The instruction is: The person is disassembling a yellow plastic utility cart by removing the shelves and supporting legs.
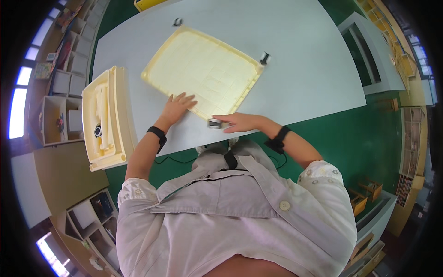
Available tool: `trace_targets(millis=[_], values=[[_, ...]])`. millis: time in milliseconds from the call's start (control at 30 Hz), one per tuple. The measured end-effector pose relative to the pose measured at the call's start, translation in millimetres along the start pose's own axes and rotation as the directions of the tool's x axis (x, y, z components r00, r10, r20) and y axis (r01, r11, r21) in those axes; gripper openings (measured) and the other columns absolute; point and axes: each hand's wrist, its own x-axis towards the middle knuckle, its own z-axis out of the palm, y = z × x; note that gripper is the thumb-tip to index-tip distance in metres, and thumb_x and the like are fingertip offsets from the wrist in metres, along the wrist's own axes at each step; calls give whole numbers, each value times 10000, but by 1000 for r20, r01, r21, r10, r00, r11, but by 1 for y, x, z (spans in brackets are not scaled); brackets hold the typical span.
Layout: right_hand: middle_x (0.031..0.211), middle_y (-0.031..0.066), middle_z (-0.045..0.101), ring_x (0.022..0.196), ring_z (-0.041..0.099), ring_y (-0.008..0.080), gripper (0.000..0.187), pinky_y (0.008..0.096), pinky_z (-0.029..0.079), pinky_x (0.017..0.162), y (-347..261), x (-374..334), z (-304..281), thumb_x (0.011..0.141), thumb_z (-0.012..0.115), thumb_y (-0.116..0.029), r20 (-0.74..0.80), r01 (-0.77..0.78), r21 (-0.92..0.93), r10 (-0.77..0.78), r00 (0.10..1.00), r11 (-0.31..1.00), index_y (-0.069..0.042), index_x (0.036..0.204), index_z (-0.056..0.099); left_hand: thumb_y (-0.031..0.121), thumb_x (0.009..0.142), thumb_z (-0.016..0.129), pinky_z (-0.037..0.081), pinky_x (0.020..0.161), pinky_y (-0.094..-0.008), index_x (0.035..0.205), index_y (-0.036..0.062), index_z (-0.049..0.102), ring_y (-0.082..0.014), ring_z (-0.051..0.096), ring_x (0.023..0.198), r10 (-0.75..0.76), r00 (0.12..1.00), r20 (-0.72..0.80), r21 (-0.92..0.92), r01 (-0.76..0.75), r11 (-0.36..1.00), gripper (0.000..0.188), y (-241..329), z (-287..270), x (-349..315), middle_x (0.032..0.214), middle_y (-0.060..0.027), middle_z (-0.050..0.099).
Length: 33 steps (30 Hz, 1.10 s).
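Note:
A cream rectangular plastic panel [203, 69] with a raised rim lies at an angle on the pale table [300, 60]. My left hand [178, 107] rests on its near left edge, fingers spread. At the panel's near corner, my right hand [237, 122] grips a small black-and-white caster wheel [214, 123] with its fingertips. A second caster wheel [265, 58] sits at the right corner, and another small black-and-white wheel [177, 21] is beside the far corner. Whether the wheels are fixed to the panel I cannot tell.
Left of the panel stand stacked cream plastic parts [122, 120], with a further caster wheel [98, 131] inside. A yellow bin [150, 3] shows at the far edge. Shelves [69, 111] line the left; a grey-white frame [369, 55] stands right. The floor [318, 129] is green.

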Motion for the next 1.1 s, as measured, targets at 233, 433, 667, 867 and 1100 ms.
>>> trace_targets(millis=[233, 433, 667, 867, 1100], values=[[1323, 233, 345, 1183, 403, 301, 734, 342, 327, 975, 11, 108, 55, 817, 556, -270, 160, 173, 8, -172, 972, 985, -34, 1375, 142, 139, 811, 440, 453, 809, -375, 1073, 93, 587, -269, 585, 934, -214, 901, 378, -356, 354, 865, 304, -15, -15, -9, 1063, -105, 598], [1347, 123, 347, 1256, 303, 293, 630, 557, 256, 975, 20, 149, 47, 807, 538, -354, 52, 55, -892, -18, 998, 448, -92, 1326, 295, 166, 775, 497, 463, 691, -416, 912, 41, 641, -288, 609, 793, -440, 601, 667, 362, 254, 897, 235, 72, -35, -31, 869, -136, 630], [1430, 44, 197, 1317, 164, 262, 597, 660, 150, 962, 38, 143, 36, 841, 451, -440, -254, -130, -849, -180, 950, 512, -249, 1365, 236, 179, 645, 583, 471, 589, -410, 810, 74, 655, -242, 599, 672, -367, 648, 667, 597, -170, 784, 208, 78, 14, -36, 775, -110, 624], [1431, 20, 195, 1315, 165, 254, 588, 659, 150, 963, 35, 145, 38, 842, 451, -434, -304, -158, -826, -191, 933, 540, -271, 1364, 235, 181, 651, 668, 489, 563, -362, 792, 111, 685, -190, 618, 703, -457, 357, 815, 370, 286, 884, 158, 52, -3, -12, 768, -17, 645], [1430, 12, 202, 1313, 172, 248, 588, 644, 150, 973, 33, 144, 39, 839, 455, -434, -328, -176, -818, -192, 925, 547, -272, 1362, 241, 240, 753, 591, 475, 647, -378, 831, 43, 663, -229, 611, 738, -165, 134, 977, 39, 650, 759, 223, 10, -11, -8, 811, -98, 647]])
